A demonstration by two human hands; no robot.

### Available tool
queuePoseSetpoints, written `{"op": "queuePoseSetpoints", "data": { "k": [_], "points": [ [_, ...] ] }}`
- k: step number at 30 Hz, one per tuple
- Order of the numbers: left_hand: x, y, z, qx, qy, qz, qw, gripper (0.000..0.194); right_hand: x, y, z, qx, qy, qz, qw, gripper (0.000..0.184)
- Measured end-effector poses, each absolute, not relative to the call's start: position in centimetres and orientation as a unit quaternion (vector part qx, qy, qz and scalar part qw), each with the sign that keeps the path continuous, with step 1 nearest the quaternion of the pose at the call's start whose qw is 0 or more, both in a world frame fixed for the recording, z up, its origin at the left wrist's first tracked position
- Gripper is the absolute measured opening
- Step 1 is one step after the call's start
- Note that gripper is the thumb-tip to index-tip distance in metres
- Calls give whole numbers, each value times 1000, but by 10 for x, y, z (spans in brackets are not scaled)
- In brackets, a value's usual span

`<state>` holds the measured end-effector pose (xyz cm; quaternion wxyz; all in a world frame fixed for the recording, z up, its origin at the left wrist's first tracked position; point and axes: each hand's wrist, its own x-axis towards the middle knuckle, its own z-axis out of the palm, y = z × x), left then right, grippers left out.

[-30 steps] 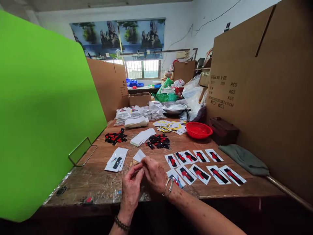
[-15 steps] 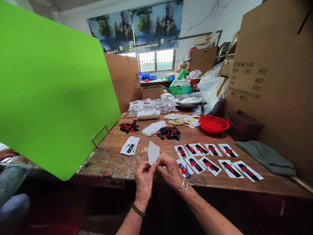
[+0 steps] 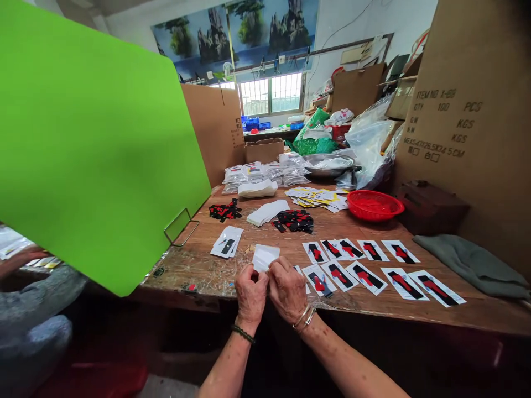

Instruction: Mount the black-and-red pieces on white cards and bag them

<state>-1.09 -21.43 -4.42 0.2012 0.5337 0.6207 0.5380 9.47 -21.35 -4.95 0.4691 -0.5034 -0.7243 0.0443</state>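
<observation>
In the head view, my left hand [image 3: 251, 293] and my right hand [image 3: 289, 287] come together near the table's front edge. Both are closed, thumb and fingers pinching the near edge of a thin white sheet [image 3: 265, 255]. Whether it is plain paper or a flat bag I cannot tell. To the right of my hands lie two rows of white cards [image 3: 365, 275], each bearing a black and red piece. Left of them is a small pile of white cards [image 3: 226, 243] with a black piece on top. Beyond sits a stack of white sheets [image 3: 267, 212].
Loose black and red pieces lie in two heaps, a left heap [image 3: 224, 210] and a right heap [image 3: 293, 221]. A red basket [image 3: 375, 205], yellow-white cards [image 3: 317, 198] and filled clear bags [image 3: 265, 174] stand farther back. A green board [image 3: 99, 149] walls the left; a person's sleeve [image 3: 41, 296] shows behind it.
The white sheet has tipped from upright to flatter, its top edge lower. My hands have drawn closer together, and the whole view has shifted slightly.
</observation>
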Motion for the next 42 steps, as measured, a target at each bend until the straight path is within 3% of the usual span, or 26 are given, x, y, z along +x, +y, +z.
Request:
{"op": "queuePoseSetpoints", "data": {
  "k": [5,9,13,15,17,19,21,30,36,42],
  "points": [
    [-10,-207,-47,542,634,531,148,23,91,-214,-56,-512,-714,-42,476,21],
    [-10,-211,-41,548,612,550,152,21,92,-206,-44,-503,-725,-23,470,15],
    [-3,-223,-33,561,566,579,173,26,97,-192,-33,-500,-749,8,435,24],
    [0,-231,-31,534,546,592,256,24,101,-187,-32,-507,-735,22,451,26],
    [-1,-237,-28,468,497,589,432,10,105,-186,-33,-495,-720,41,485,25],
    [-6,-241,-23,362,411,569,613,22,105,-191,-34,-464,-722,48,511,20],
    [-11,-241,-17,255,342,564,707,33,102,-199,-34,-432,-739,37,515,15],
    [-5,-224,-8,38,401,601,690,8,88,-223,-37,-386,-741,76,544,23],
    [0,-228,-12,97,436,596,667,10,155,-202,-21,-440,-776,156,423,20],
    [18,-233,-17,155,443,536,701,24,201,-150,-13,-557,-797,175,152,17]
  ]
}}
